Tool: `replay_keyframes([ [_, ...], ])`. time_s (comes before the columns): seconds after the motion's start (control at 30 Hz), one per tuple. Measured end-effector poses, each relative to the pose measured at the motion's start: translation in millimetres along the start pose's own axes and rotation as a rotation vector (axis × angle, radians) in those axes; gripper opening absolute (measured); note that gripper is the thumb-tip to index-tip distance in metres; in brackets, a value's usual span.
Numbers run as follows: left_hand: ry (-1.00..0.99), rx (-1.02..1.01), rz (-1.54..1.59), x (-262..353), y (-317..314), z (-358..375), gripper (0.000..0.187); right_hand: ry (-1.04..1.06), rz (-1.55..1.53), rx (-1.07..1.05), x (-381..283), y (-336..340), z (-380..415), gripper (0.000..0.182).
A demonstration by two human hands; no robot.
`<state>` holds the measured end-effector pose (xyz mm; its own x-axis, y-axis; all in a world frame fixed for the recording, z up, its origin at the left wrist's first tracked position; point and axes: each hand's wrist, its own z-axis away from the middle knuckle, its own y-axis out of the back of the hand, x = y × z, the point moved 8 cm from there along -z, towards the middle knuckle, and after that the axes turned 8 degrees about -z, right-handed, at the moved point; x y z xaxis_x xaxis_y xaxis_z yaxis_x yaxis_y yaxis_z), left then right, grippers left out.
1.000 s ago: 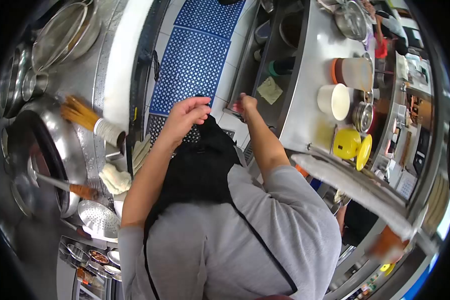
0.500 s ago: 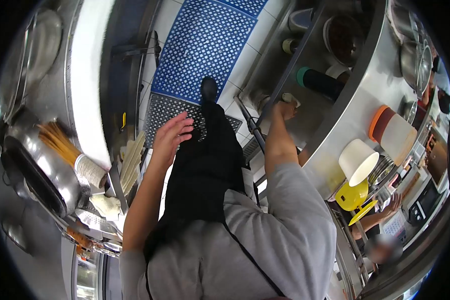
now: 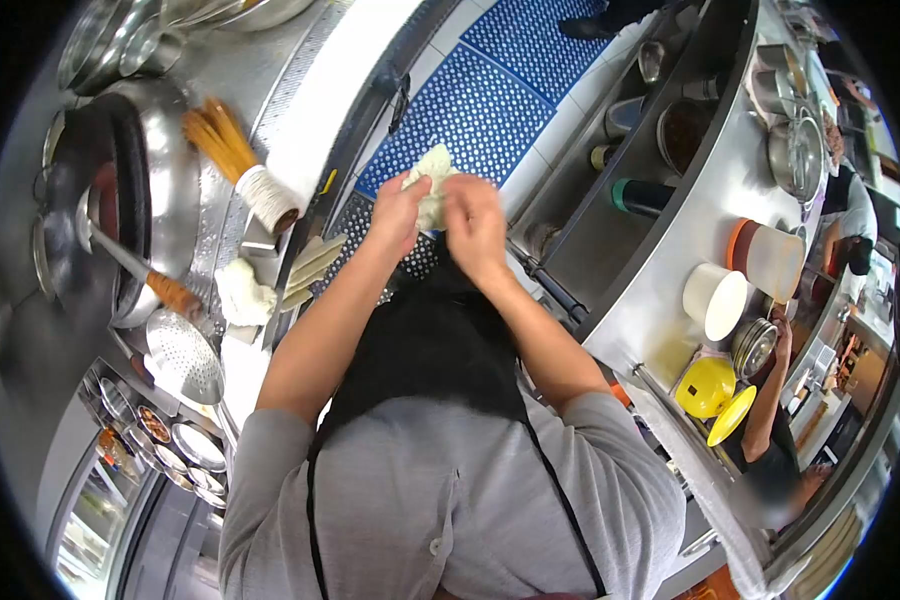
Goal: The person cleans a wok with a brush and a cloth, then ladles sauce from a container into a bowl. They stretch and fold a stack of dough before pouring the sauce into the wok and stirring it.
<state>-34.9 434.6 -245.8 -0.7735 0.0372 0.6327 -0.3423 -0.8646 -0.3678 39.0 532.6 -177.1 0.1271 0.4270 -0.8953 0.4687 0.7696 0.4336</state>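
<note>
A crumpled pale yellow-green cloth (image 3: pixel 434 180) is bunched between my two hands, out in front of my apron and above the floor mats. My left hand (image 3: pixel 400 214) grips its left side, thumb on top. On the opposite side, my right hand (image 3: pixel 478 224) has its fingers curled against the cloth; they are slightly blurred. A second whitish cloth (image 3: pixel 245 293) lies on the counter to my left, close to a bamboo brush (image 3: pixel 232 150) with a white-wrapped handle.
At left are a wok (image 3: pixel 165 200), a ladle (image 3: pixel 120 250) and a perforated skimmer (image 3: pixel 185 355). A steel counter (image 3: pixel 640 270) on the right bears a white tub (image 3: pixel 715 302) and a yellow lidded container (image 3: pixel 705 388). A co-worker's arm (image 3: pixel 767 400) reaches in beyond it.
My right hand has come away from the right-hand shelf with the cloth. My left hand, open before, has closed on the cloth too. My view has turned, showing more of the left counter.
</note>
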Motion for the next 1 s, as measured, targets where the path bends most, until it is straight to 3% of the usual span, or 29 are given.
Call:
replay_keyframes([
  [0.07, -0.095, -0.011, -0.062, 22.8, 1.1, 36.0, 0.019, -0.098, -0.068, 0.181, -19.9, 22.9, -4.9, 0.047],
  [0.1, -0.169, -0.032, -0.148, 26.5, 5.0, 47.3, 0.019, -0.250, -0.388, 0.138, 6.9, 6.9, -2.1, 0.036],
  [0.17, -0.309, -0.081, -0.321, 30.0, 9.2, 69.3, 0.019, -0.614, -0.696, -0.237, 3.2, -13.9, 14.3, 0.026],
  [0.2, -0.323, -0.043, -0.359, 33.0, 14.9, 82.2, 0.022, -0.479, -0.638, -0.139, -11.2, -7.6, 11.6, 0.016],
  [0.3, -0.474, -0.006, -0.487, 34.0, 38.7, 101.5, 0.024, -0.573, -0.830, 0.115, -34.9, -10.7, 26.6, 0.018],
  [0.33, -0.406, -0.007, -0.323, 31.9, 41.3, 110.6, 0.024, -0.653, -0.924, 0.167, -29.9, -26.1, 36.0, 0.021],
  [0.37, -0.305, 0.042, -0.228, 40.0, 35.1, 130.8, 0.016, -0.651, -0.987, 0.188, -33.7, -37.5, 44.9, 0.022],
  [0.43, -0.313, 0.029, -0.126, 36.0, 42.0, 133.1, 0.016, -0.436, -0.726, 0.079, -55.8, -52.8, 56.4, 0.027],
  [0.47, -0.295, 0.022, -0.137, 35.0, 44.9, 134.6, 0.017, -0.407, -0.856, 0.095, -92.0, -59.3, 62.3, 0.026],
  [0.5, -0.275, 0.018, -0.152, 34.0, 48.7, 137.3, 0.017, -0.562, -0.944, 0.015, -97.0, -69.6, 75.5, 0.022],
  [0.57, -0.300, -0.034, -0.260, 31.4, 48.7, 143.7, 0.019, -0.707, -1.054, 0.081, -91.6, -66.6, 82.9, 0.019],
  [0.63, -0.394, -0.126, -0.441, 28.5, 42.2, 150.5, 0.020, -0.624, -0.906, 0.117, -76.8, -49.9, 78.0, 0.018],
  [0.77, -0.386, -0.152, -0.263, 16.1, 29.6, 154.8, 0.013, -0.451, -0.728, 0.095, -83.5, -35.9, 82.4, 0.020],
  [0.8, -0.409, -0.129, -0.309, 16.3, 28.4, 150.8, 0.015, -0.330, -0.570, 0.110, -70.2, -38.1, 84.0, 0.021],
  [0.83, -0.509, -0.095, -0.593, 18.0, 27.5, 141.2, 0.016, -0.125, -0.213, 0.142, -82.9, -30.0, 80.9, 0.021],
  [0.9, -0.686, -0.015, -1.159, 11.1, 33.2, 123.8, 0.019, -0.180, -0.046, 0.105, -71.6, -29.9, 77.6, 0.021],
  [0.93, -0.658, -0.054, -1.345, 11.4, 29.2, 118.1, 0.025, -0.200, -0.038, 0.067, -56.4, -30.7, 73.3, 0.023],
  [1.0, -0.578, -0.096, -1.119, 12.4, 26.5, 110.2, 0.019, -0.263, -0.040, 0.001, -10.3, -36.5, 66.2, 0.025],
])
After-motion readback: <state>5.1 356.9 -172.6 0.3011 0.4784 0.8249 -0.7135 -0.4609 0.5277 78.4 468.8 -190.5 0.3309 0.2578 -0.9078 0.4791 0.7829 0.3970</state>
